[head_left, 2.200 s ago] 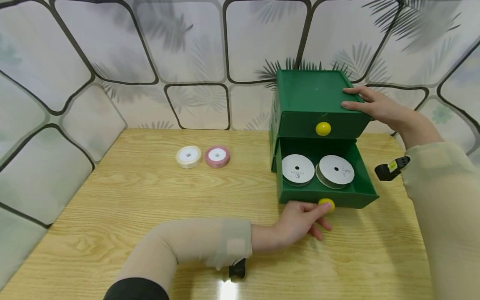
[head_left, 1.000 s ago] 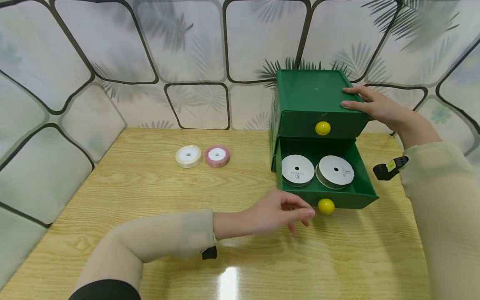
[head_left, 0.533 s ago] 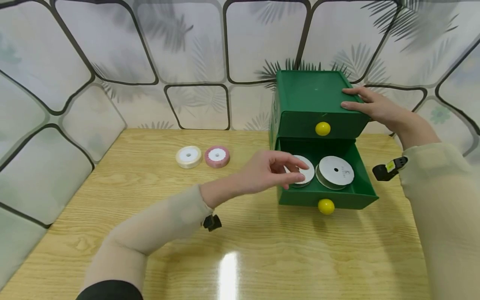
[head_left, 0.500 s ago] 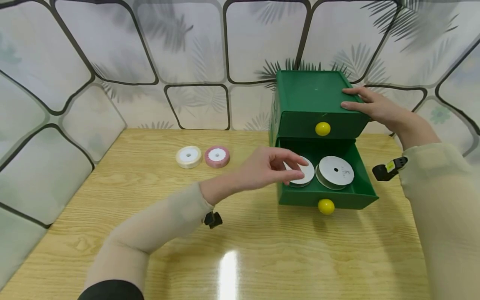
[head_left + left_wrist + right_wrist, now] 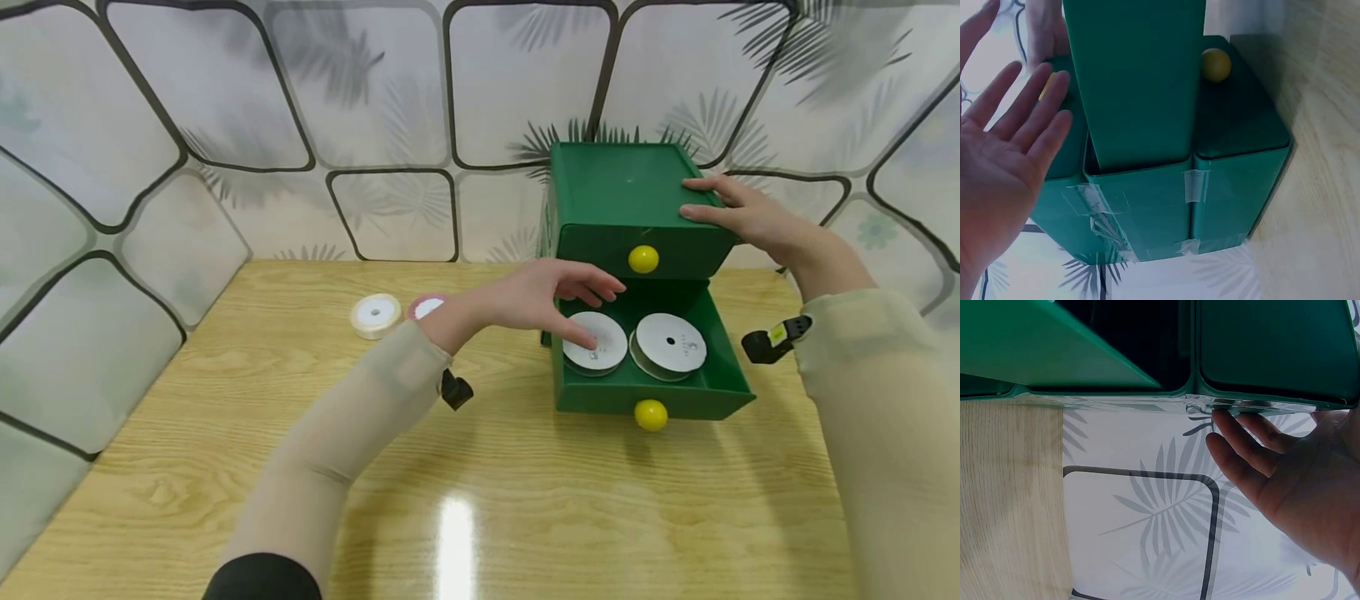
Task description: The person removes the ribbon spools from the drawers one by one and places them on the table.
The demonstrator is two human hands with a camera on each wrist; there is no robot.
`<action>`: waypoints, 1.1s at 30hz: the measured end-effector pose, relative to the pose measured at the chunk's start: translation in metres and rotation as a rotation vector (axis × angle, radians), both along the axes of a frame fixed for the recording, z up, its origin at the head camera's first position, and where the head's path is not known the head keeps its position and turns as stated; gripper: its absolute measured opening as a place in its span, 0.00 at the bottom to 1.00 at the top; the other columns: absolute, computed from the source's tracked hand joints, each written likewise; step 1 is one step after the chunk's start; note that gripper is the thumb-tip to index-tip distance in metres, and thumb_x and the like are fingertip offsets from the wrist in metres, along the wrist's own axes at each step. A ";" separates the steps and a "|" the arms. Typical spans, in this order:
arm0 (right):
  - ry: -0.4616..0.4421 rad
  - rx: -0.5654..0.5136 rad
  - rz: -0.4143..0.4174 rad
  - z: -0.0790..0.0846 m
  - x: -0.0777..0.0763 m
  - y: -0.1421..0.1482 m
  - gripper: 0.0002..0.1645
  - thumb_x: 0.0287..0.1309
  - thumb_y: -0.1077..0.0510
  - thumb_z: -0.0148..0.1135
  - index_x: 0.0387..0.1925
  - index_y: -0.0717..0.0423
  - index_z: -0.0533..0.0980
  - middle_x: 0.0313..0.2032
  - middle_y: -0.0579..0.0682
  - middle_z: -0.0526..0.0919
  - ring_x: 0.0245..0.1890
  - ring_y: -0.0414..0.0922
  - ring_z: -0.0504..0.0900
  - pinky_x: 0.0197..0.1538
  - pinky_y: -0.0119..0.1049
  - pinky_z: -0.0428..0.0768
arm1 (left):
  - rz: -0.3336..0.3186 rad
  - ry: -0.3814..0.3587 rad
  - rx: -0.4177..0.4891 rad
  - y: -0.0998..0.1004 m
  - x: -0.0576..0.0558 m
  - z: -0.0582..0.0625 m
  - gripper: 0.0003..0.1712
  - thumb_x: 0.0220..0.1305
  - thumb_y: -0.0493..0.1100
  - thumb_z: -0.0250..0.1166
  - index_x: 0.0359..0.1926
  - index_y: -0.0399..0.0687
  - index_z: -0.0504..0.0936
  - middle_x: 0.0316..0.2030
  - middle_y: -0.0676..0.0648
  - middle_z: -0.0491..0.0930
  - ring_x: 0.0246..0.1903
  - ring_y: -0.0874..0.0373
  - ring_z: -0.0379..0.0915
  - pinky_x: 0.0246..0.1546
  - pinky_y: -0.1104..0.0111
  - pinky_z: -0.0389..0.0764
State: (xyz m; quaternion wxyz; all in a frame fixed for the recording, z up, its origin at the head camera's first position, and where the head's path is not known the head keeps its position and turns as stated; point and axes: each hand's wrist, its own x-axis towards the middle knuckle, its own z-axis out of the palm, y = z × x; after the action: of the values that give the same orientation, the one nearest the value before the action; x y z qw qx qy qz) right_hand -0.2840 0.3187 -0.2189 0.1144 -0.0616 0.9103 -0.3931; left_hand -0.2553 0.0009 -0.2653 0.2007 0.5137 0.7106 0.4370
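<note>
My left hand (image 5: 528,296) hovers over the left side of the pulled-out drawer (image 5: 697,407) of a green drawer cabinet (image 5: 626,187), fingers spread and holding nothing. Its thumb overlaps a white-faced ribbon spool (image 5: 606,360) in the head view. A second white-faced ribbon spool (image 5: 667,340) lies beside it in the same drawer. The left wrist view shows the palm (image 5: 997,169) bare alongside the stacked drawers. My right hand (image 5: 757,218) rests on the cabinet's upper right edge, some fingers on top and others (image 5: 1241,456) along its side.
A cream ribbon spool (image 5: 363,322) and a pink ribbon spool (image 5: 426,306), partly hidden by my left wrist, lie on the wooden table (image 5: 525,500). Yellow knobs mark the upper drawer (image 5: 643,259) and pulled-out drawer. A patterned wall covering (image 5: 397,83) stands behind.
My left hand has let go of the pulled-out drawer's yellow knob, drawn left, then risen over the left spool, fingers spreading. My right hand has stayed on the cabinet.
</note>
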 end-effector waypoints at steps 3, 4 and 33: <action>-0.002 0.004 -0.002 0.000 -0.001 0.001 0.46 0.70 0.40 0.46 0.77 0.49 0.38 0.74 0.57 0.24 0.71 0.67 0.33 0.63 0.71 0.46 | -0.027 0.029 -0.081 0.006 -0.007 0.001 0.40 0.53 0.43 0.76 0.66 0.41 0.70 0.61 0.43 0.72 0.59 0.54 0.69 0.61 0.68 0.65; -0.002 0.006 -0.004 0.000 -0.001 0.000 0.46 0.70 0.40 0.46 0.77 0.49 0.39 0.74 0.56 0.24 0.71 0.67 0.33 0.63 0.71 0.46 | -0.029 0.040 -0.109 0.007 -0.008 0.001 0.41 0.52 0.44 0.76 0.66 0.41 0.70 0.61 0.43 0.72 0.59 0.55 0.68 0.61 0.69 0.65; 0.011 -0.017 0.007 -0.001 -0.001 0.000 0.45 0.71 0.40 0.47 0.77 0.47 0.40 0.75 0.56 0.26 0.71 0.68 0.40 0.63 0.70 0.48 | 0.013 0.483 -0.692 0.043 -0.010 -0.008 0.49 0.50 0.56 0.75 0.72 0.61 0.62 0.65 0.54 0.67 0.58 0.62 0.64 0.57 0.68 0.64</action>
State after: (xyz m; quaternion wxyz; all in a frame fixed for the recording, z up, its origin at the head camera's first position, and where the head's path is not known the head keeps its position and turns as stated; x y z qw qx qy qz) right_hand -0.2849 0.3184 -0.2201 0.1103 -0.0680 0.9073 -0.4000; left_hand -0.2657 0.0440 -0.2733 0.1863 0.4990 0.8453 0.0410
